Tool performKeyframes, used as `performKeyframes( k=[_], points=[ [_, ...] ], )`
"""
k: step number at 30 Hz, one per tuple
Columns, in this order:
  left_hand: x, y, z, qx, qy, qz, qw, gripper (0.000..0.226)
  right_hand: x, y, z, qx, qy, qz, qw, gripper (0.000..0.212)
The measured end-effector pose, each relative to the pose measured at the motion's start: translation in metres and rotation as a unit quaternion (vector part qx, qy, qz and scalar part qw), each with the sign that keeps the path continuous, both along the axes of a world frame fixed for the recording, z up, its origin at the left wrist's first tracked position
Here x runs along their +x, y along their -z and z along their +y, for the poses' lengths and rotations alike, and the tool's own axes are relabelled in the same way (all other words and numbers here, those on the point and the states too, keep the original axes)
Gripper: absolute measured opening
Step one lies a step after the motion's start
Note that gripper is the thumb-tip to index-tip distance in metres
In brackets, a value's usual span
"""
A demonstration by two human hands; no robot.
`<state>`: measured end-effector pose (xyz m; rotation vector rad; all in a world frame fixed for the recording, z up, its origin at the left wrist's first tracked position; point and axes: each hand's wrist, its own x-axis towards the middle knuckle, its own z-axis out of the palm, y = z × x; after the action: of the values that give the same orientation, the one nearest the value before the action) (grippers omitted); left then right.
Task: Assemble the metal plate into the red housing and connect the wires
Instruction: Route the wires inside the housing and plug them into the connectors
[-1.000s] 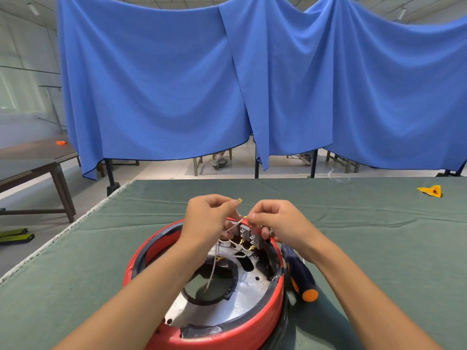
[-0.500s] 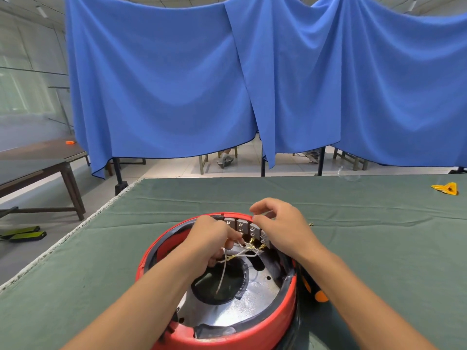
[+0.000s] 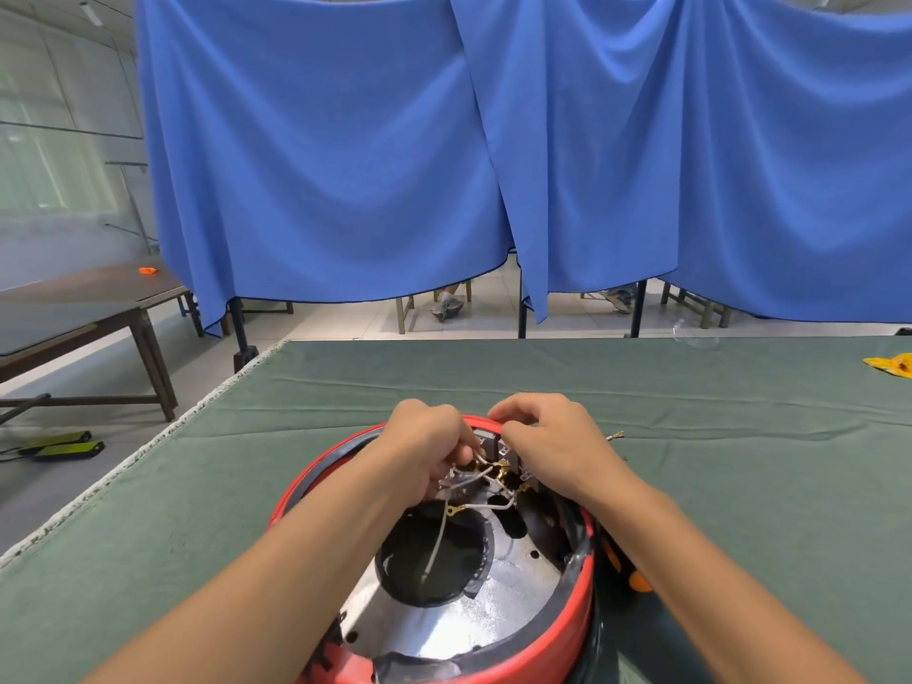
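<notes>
I see two blue curtains [image 3: 345,155] at 12 o'clock, behind the green table [image 3: 197,486]. One red housing [image 3: 557,649] sits at 6 o'clock, with one metal plate [image 3: 493,609] inside it. My forearms cover both of its sides. The left hand [image 3: 424,446] pinches white wires [image 3: 469,478] near the far rim. The right hand [image 3: 552,441] is curled over the terminals; what it grips I cannot tell. One screwdriver [image 3: 624,565] lies at 4 o'clock, one yellow object [image 3: 888,363] at 2 o'clock. No writing is readable.
</notes>
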<state>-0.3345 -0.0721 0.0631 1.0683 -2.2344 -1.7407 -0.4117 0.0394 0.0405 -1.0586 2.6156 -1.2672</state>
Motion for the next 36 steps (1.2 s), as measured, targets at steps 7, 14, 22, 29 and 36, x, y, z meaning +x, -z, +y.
performKeyframes(
  k=[7, 14, 22, 29, 36],
  points=[
    [0.009, 0.009, -0.003, 0.015, 0.010, 0.001, 1.000, 0.023, -0.003, 0.003, 0.000, -0.020, -0.022, -0.028, 0.999, 0.025],
    [0.012, 0.011, 0.004, 0.000, 0.011, 0.003, 1.000, 0.034, -0.001, 0.003, 0.001, -0.043, -0.025, -0.057, 0.997, 0.023],
    [0.010, 0.011, 0.004, 0.007, 0.005, 0.018, 1.000, 0.016, 0.001, 0.003, 0.000, -0.057, -0.020, -0.079, 0.995, 0.022],
    [0.009, 0.010, 0.005, 0.003, 0.005, 0.009, 1.000, 0.016, 0.001, 0.003, 0.001, -0.059, -0.022, -0.080, 0.995, 0.021],
    [0.010, 0.009, 0.007, 0.003, 0.003, 0.012, 1.000, 0.014, -0.001, 0.005, 0.001, -0.057, -0.021, -0.055, 0.997, 0.021]
  ],
)
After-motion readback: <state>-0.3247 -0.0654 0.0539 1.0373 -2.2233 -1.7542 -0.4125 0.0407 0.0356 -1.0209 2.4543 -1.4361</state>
